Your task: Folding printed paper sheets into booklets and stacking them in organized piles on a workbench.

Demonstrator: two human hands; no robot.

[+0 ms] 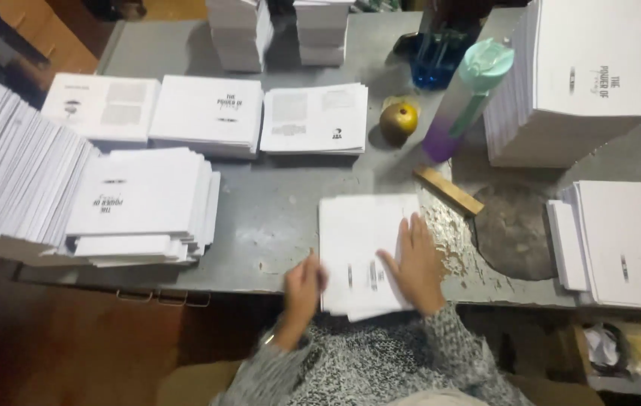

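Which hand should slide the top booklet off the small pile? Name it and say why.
Probably the right hand: it lies flat on the small pile, while the left hand only touches its left edge.

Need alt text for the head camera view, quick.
A person's right hand lies flat on a small stack of white printed sheets at the grey table's front edge, the left hand at its left side. More white stacks, a round yellow fruit and a bottle surround them.

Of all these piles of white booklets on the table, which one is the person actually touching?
The small pile of white booklets at the near edge of the grey metal table: the right hand lies flat on it and the left hand meets its left edge. No hand touches the other piles.
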